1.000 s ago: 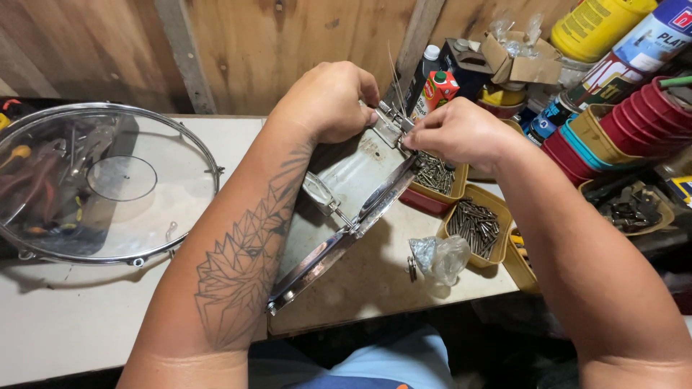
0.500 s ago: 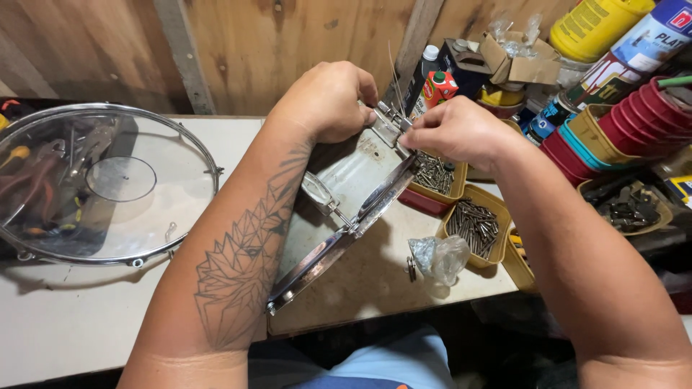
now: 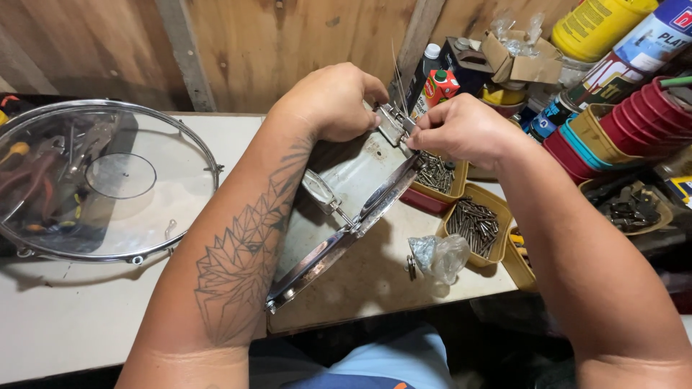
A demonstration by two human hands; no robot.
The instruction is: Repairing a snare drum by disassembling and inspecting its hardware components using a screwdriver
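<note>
A grey drum shell (image 3: 346,180) with a chrome hoop lies on its side on the bench, its near rim resting by my lap. My left hand (image 3: 333,101) grips the far end of the shell beside a small metal lug fitting (image 3: 393,122). My right hand (image 3: 461,131) pinches that fitting from the right with thumb and fingers closed on it. Another chrome lug (image 3: 321,191) sits on the shell's side below my left wrist. Whatever small part sits between my right fingertips is hidden.
A clear drumhead in a chrome hoop (image 3: 94,180) lies at the left over some tools. Yellow trays of screws (image 3: 472,223) and a crumpled clear bag (image 3: 440,256) sit right of the shell. Stacked red and yellow tubs (image 3: 634,122), spray cans and boxes crowd the back right.
</note>
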